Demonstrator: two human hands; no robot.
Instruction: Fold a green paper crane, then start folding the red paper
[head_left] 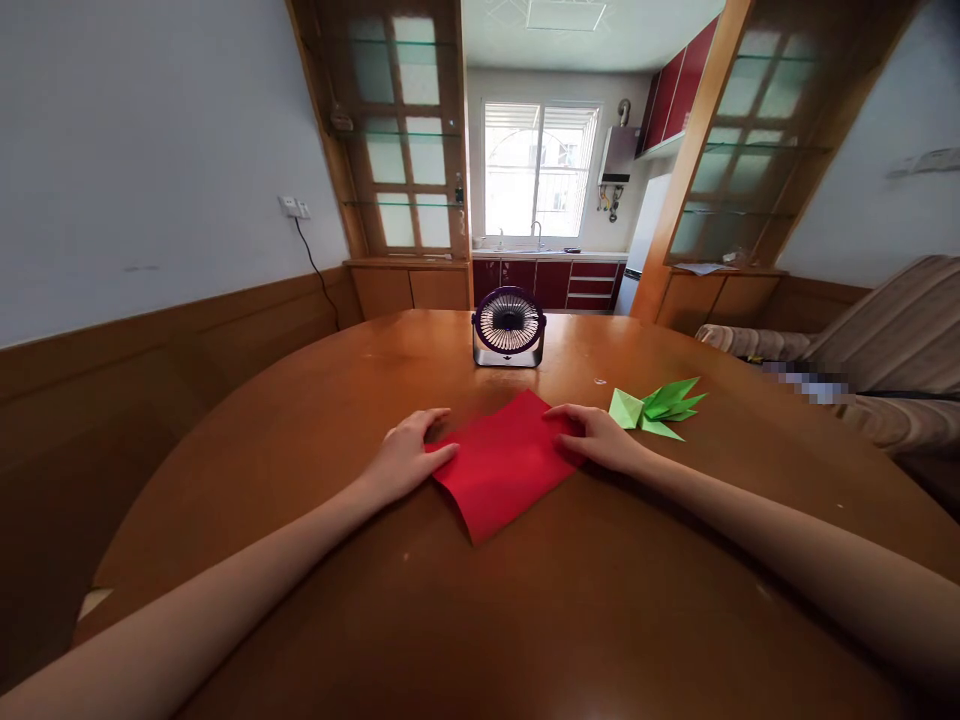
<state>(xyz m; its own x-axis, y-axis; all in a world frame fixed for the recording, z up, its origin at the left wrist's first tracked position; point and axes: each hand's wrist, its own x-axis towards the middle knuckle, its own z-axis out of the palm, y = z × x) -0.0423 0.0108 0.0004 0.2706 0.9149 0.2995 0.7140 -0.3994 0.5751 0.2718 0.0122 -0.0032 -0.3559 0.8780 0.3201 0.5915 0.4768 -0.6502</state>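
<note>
A sheet of red paper point(506, 465) lies turned cornerwise on the table in front of me, its near left edge bowed slightly up. At its left corner is my left hand point(405, 455), thumb on top of the paper and index finger stretched out past the edge. My right hand point(600, 440) holds the right side, with thumb and fingertips on the red surface; its palm covers that corner. Just beyond the right hand sits a folded green paper piece point(664, 408), with pointed leaf-like tips and a paler block at its left end.
A small dark purple desk fan point(509, 325) stands at the far side of the round wooden table point(300, 420). A striped sofa point(892, 340) is at the right. A black cord point(315, 265) hangs from a wall socket at the left. Behind is a kitchen with a window point(540, 170).
</note>
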